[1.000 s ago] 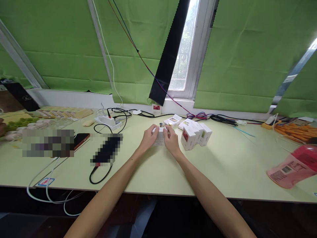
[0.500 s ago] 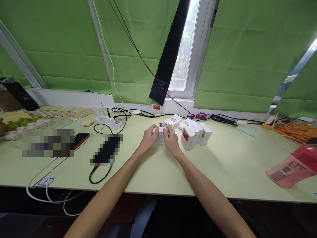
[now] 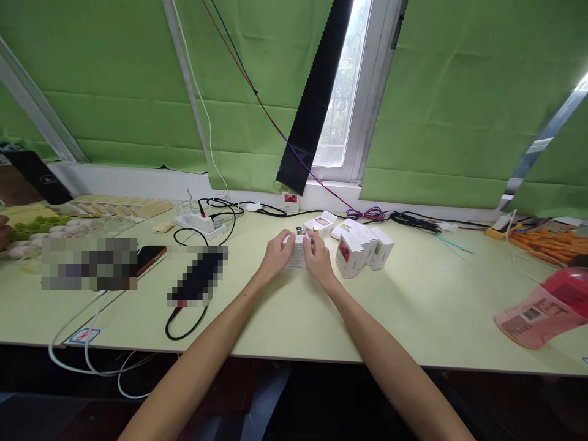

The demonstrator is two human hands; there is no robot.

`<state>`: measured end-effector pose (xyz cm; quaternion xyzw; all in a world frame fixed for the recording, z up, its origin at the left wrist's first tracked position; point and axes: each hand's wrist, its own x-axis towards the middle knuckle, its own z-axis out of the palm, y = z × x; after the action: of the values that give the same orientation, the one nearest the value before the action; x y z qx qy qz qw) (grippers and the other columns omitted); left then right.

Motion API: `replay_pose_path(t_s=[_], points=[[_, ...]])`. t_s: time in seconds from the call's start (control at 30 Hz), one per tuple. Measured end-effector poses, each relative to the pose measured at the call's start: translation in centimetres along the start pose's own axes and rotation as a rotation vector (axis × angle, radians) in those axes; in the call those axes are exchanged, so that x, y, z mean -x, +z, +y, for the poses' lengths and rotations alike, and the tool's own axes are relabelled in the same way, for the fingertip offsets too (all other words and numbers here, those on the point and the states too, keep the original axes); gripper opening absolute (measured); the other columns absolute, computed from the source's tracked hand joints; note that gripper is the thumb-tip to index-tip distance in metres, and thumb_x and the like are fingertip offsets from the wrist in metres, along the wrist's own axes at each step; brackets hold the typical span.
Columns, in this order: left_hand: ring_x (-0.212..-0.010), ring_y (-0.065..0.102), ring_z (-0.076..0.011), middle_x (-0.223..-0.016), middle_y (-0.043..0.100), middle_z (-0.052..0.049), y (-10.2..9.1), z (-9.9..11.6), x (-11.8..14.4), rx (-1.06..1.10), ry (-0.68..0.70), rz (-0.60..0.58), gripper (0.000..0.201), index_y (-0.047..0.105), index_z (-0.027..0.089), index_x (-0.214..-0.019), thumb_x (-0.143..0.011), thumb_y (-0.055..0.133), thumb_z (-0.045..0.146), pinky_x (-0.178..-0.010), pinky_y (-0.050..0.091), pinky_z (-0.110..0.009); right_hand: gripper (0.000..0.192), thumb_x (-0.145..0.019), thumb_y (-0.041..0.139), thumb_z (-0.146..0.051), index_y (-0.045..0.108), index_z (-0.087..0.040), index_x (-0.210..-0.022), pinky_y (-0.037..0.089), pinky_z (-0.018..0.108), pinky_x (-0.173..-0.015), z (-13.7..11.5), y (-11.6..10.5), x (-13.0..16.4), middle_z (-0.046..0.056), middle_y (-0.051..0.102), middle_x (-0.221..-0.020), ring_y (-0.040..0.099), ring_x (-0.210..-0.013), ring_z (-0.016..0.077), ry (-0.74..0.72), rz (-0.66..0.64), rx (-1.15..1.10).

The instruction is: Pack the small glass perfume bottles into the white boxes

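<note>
My left hand and my right hand meet at the middle of the pale green table, both gripping a small white box between them. The box rests low over the tabletop, its printed side facing me. Two small metal-capped bottles stand just behind the box. To the right of my right hand stand three upright white boxes with red or green pictures on them. A flat white box lies behind them.
A white power strip with black cables lies at the back left. A phone and a black cabled device lie left of my hands. A pink bottle lies at the right. Orange items sit far right; cables run along the window sill.
</note>
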<state>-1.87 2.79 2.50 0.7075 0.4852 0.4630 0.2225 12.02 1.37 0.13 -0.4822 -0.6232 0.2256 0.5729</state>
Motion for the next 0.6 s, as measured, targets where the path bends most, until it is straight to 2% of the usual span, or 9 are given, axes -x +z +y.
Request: replay_pose_path(t_s=[0.6], points=[[-0.069, 0.050, -0.0143, -0.078, 0.061, 0.001, -0.02, -0.11, -0.06, 0.005, -0.004, -0.002, 0.035, 0.059, 0.021, -0.087, -0.097, 0.044, 0.050, -0.065, 0.041, -0.025, 0.037, -0.100, 0.041, -0.047, 0.062, -0.023, -0.116, 0.047, 0.034, -0.080, -0.12, -0.14, -0.01, 0.007, 0.071, -0.099, 0.065, -0.087, 0.0232, 0.004, -0.021, -0.009]])
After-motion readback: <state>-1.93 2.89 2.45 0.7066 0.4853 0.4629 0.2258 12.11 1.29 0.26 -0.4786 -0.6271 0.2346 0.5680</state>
